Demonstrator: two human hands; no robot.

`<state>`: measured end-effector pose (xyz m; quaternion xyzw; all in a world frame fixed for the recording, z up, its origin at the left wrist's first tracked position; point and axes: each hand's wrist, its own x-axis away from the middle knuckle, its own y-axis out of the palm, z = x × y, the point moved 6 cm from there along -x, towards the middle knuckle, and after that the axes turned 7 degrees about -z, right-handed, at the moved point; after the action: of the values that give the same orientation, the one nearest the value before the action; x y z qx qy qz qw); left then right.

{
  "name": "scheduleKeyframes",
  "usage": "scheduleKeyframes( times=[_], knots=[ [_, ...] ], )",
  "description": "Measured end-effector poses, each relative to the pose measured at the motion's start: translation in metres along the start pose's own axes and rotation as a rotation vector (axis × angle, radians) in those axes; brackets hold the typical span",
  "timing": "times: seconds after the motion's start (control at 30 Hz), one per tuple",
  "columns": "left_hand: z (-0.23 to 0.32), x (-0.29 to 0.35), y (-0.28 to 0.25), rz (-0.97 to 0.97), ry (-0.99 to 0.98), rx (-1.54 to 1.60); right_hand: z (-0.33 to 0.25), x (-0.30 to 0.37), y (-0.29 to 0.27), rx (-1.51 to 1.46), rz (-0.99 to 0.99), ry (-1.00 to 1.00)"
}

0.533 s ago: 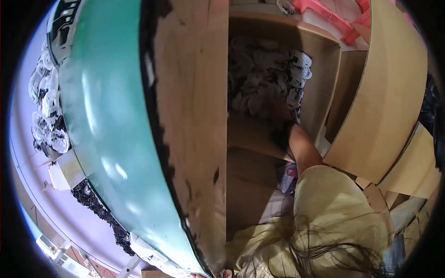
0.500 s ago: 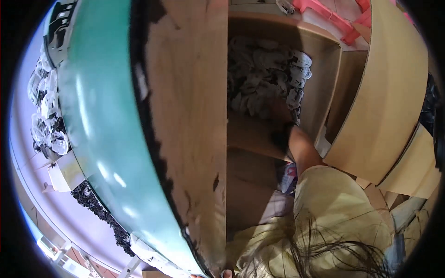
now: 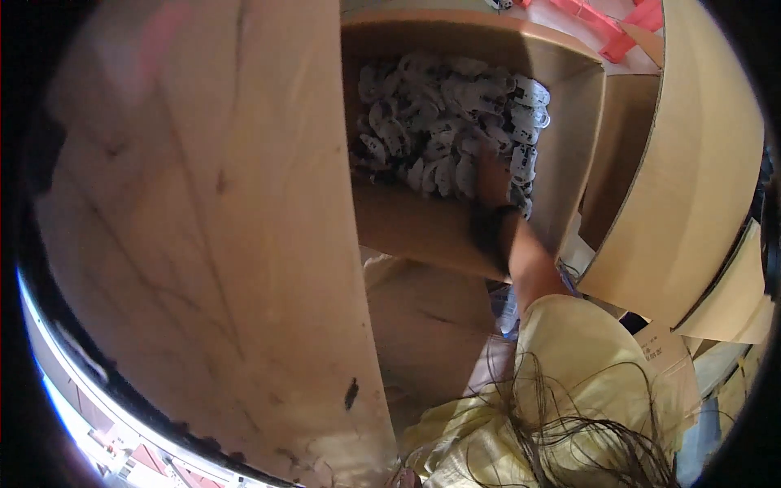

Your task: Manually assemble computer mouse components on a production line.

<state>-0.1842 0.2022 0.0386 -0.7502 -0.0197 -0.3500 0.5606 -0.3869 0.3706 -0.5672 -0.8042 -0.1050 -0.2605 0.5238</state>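
My right arm reaches down into a large open cardboard box (image 3: 561, 154). My right hand (image 3: 492, 172) is in shadow at the near side of a heap of white plastic parts (image 3: 443, 106) with dark markings. The fingers sink among the parts and are hidden, so whether they grip one does not show. A dark band circles the wrist. Of my left hand (image 3: 409, 479), just a fingertip shows at the bottom edge of the view, beside the near end of a wooden board (image 3: 220, 244). The rest of that hand is out of sight.
The board, seemingly a worktable's underside, fills the left. Right of the box stand tall cardboard flaps (image 3: 700, 163). Pink plastic pieces (image 3: 586, 24) lie on the floor beyond. Strands of hair (image 3: 569, 423) hang over my pale yellow sleeve (image 3: 578, 342).
My view has dropped and shifted left: the green tabletop and its piles of parts have gone from sight, and the board's wooden face fills the left. My right hand remains in the box.
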Motion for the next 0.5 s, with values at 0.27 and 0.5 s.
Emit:
scheduleKeyframes(
  times=[0.27, 0.5],
  knots=[
    [-0.020, -0.009, -0.004, -0.057, -0.023, -0.048, -0.039, 0.026, -0.009, -0.050, 0.057, 0.082],
    [-0.020, -0.022, 0.006, -0.052, 0.002, -0.002, 0.015, 0.015, -0.012, -0.313, -0.036, 0.104]
  ],
)
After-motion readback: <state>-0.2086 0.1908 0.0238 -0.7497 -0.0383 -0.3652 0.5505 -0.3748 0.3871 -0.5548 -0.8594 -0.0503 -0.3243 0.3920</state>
